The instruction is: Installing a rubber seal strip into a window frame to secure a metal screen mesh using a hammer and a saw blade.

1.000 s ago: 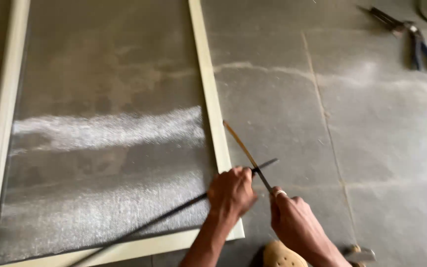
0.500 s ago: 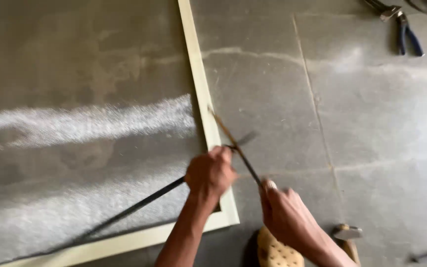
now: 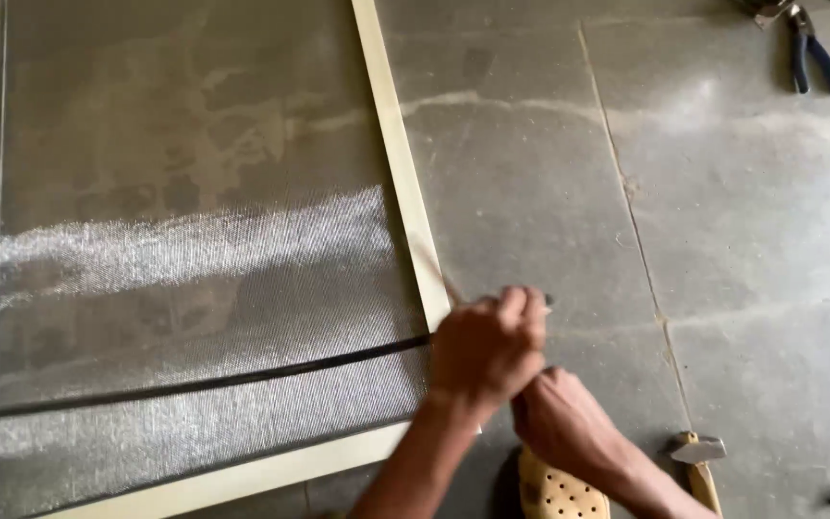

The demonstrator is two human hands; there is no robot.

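Nearest, a perforated tan sandal (image 3: 557, 492) and a hammer (image 3: 698, 459) were seen on the concrete floor (image 3: 742, 250), just below the hands. The right hand (image 3: 569, 428) was tucked under the left hand (image 3: 487, 348); whether its grip was closed could not be told. The left grip was clamped together on a long black strip (image 3: 194, 384), which was stretched leftward across the mesh screen (image 3: 194, 192) and past its cream frame (image 3: 401, 183). Farther off, blue-handled pliers (image 3: 812, 56) were laid on the floor.
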